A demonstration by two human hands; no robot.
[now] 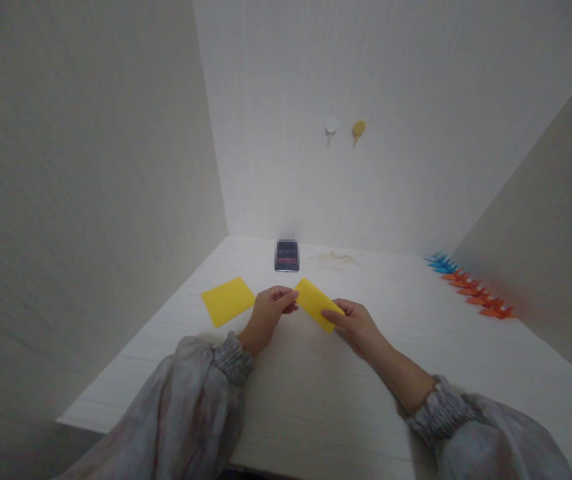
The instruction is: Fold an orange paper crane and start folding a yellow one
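Note:
A narrow yellow piece of paper (pixel 315 303), seemingly folded, is held above the white table between my two hands. My left hand (pixel 272 311) pinches its upper left corner between thumb and fingers. At the lower right end, my right hand (pixel 353 322) grips the paper with the thumb on top and the fingers behind. Left of my left hand, a wider yellow sheet of paper (pixel 227 301) lies flat on the table, its right corner close to my wrist.
A phone (pixel 287 256) rests near the back wall. Along the right wall stands a row of folded paper figures, blue ones (pixel 442 263) behind orange ones (pixel 477 293). Two hooks, one white (pixel 331 125) and one yellow (pixel 359 128), are on the back wall. Walls enclose the table (pixel 316 413).

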